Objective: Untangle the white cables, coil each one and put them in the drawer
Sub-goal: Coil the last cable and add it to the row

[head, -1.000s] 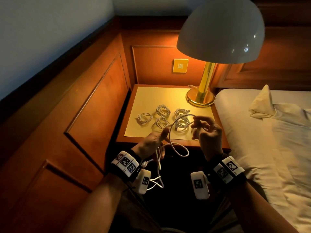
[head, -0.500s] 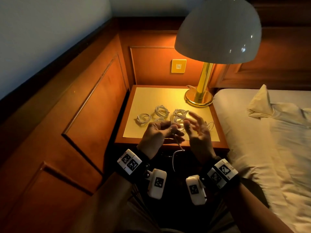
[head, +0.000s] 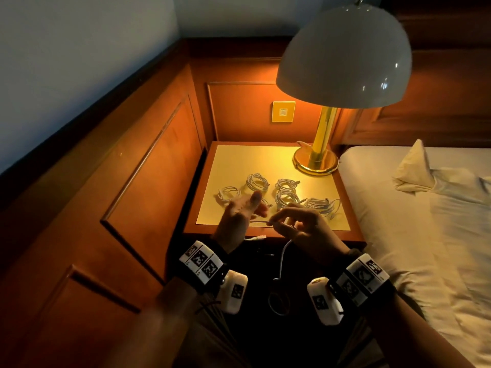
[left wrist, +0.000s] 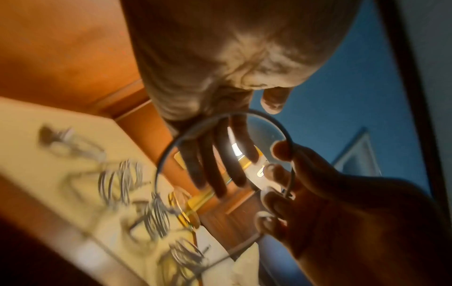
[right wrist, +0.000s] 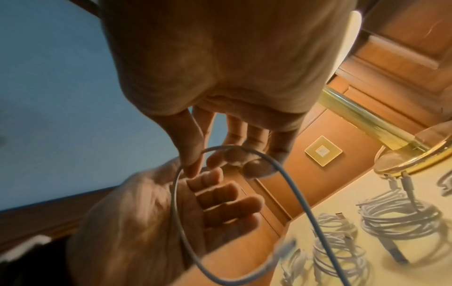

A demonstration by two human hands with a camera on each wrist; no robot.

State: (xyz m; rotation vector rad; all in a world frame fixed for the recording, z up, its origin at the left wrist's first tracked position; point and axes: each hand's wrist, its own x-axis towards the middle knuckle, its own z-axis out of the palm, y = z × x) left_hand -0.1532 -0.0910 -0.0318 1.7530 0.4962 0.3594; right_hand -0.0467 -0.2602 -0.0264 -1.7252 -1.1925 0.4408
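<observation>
A: We count six coils [head: 286, 197] lying finished on the tabletop [head: 265, 160], grouped in its near half. The loose cable [head: 259, 222] is our open job: it runs between our hands just over the near edge, one plug end pokes out under the left wrist, and the rest trails down into the dark below.

B: So untangling looks done to us, and coiling lacks this one. Nothing is stowed yet, and we cannot see the drawer at all.

A: Hands? Our right hand [head: 300, 224] pinches the cable between thumb and fingertips. Our left hand [head: 239, 213] is spread, fingers straight, and the first loop hangs across them; nothing is curled round it.

B: Room, then. The wood panel [head: 148, 166] sits tight against the tabletop's left side, the bed [head: 398, 208] tight on the right, and the lamp [head: 316, 160] holds the far right corner with its shade overhanging.

A: We judge the free space to be in front, above our lap, where we are winding. The far left of the tabletop is bare, should we want to set this coil down clear of the others.
</observation>
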